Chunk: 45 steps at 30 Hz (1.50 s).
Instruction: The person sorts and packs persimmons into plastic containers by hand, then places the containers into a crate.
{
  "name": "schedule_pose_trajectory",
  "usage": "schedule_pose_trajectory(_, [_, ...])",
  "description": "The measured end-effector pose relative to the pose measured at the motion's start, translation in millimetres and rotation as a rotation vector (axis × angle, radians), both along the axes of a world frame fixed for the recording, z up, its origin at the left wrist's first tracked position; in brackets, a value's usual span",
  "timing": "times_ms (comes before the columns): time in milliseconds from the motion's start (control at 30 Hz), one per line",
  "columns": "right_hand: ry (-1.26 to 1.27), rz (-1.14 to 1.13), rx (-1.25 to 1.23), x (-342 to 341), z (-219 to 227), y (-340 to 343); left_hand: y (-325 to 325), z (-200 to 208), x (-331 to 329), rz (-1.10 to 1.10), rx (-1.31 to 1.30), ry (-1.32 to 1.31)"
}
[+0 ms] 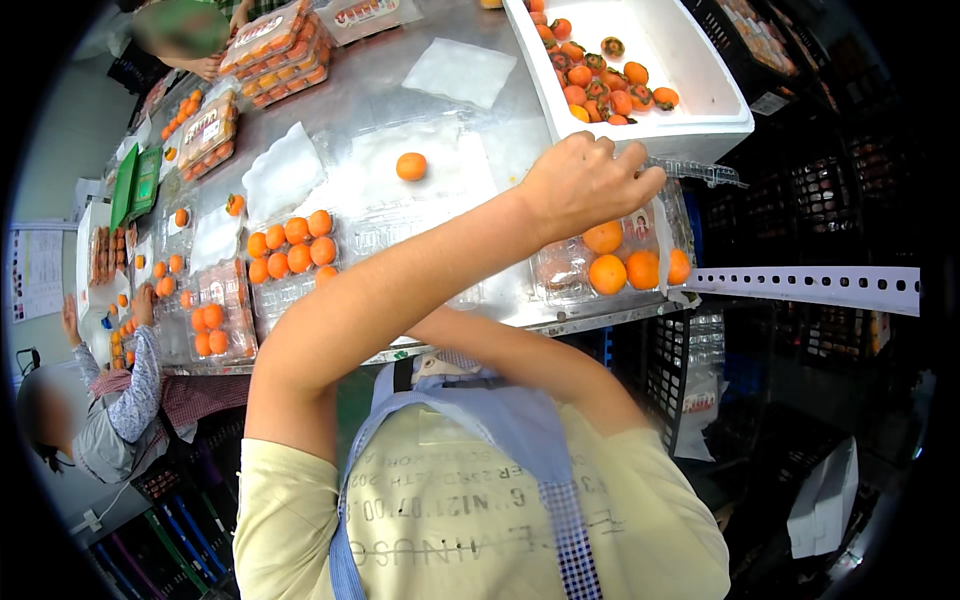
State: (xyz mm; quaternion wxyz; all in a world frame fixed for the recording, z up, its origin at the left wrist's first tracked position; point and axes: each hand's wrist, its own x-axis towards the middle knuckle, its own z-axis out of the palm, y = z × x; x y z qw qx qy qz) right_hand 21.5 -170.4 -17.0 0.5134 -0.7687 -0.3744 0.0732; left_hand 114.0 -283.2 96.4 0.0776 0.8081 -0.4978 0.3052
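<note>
My left arm reaches across to the right. My left hand (592,185) is closed, fingers curled downward, above a clear plastic clamshell (565,285) and beside its raised clear lid (705,172). What its fingers hold, if anything, is hidden. Several orange persimmons (607,273) sit in and at the edge of that clamshell. My right forearm (520,350) passes leftward beneath the left one, which hides my right hand. Left of the crossed arms, a clear tray (262,300) carries rows of persimmons (299,258). A single persimmon (411,167) rests on a white sheet (375,185).
A white foam box (700,125) with loose persimmons stands at the far right. Stacked filled clamshells (280,55) are at the far left. A co-worker (100,410) works at the left, another person (180,30) beyond the table. Dark crates (800,190) line the right.
</note>
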Motion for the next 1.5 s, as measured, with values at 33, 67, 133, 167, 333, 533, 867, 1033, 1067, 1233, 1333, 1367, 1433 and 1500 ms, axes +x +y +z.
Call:
schedule_pose_trajectory(33, [0.012, -0.021, 0.003, -4, 1, 7, 1, 0, -1, 0.002, 0.002, -0.008])
schedule_pose_trajectory(67, [0.027, -0.037, 0.007, -7, 2, 11, 0, 0, -2, -0.021, -0.029, -0.003])
schedule_pose_trajectory(133, [0.056, -0.059, 0.024, -5, 0, 12, -3, 1, 1, -0.049, -0.064, -0.003])
schedule_pose_trajectory(167, [0.081, -0.059, 0.038, -5, -1, 12, -2, 0, 1, -0.049, -0.063, 0.006])
schedule_pose_trajectory(333, [0.295, -0.009, 0.189, 2, -2, 5, 2, 0, 3, -0.011, -0.002, 0.013])
schedule_pose_trajectory(533, [1.022, 0.244, 0.628, 9, -4, -23, 2, 2, 7, -0.013, -0.003, 0.019])
schedule_pose_trajectory(867, [1.32, 0.21, 0.779, -12, 2, -137, 3, 8, 14, -0.047, -0.01, 0.061])
schedule_pose_trajectory(1033, [1.056, 0.117, 0.891, -30, 21, -178, 3, 7, 16, -0.023, -0.028, 0.101])
schedule_pose_trajectory(1067, [1.05, 0.108, 0.892, -32, 23, -181, 3, 6, 15, -0.032, -0.031, 0.099])
schedule_pose_trajectory(1233, [0.964, -0.073, 0.912, -39, 43, -193, 3, 8, 12, -0.025, 0.004, 0.082])
schedule_pose_trajectory(1333, [0.839, -0.15, 0.787, -43, 61, -199, 4, 6, 10, -0.029, -0.002, 0.088])
schedule_pose_trajectory(1367, [0.715, -0.184, 0.67, -43, 69, -202, 6, 5, 9, -0.026, 0.001, 0.083])
schedule_pose_trajectory(1433, [0.335, -0.125, 0.716, -31, 93, -217, 10, -1, 4, -0.026, 0.05, 0.084])
schedule_pose_trajectory(1500, [-0.136, -0.36, 0.622, 0, 119, -248, 11, -4, -8, -0.044, 0.052, 0.059])
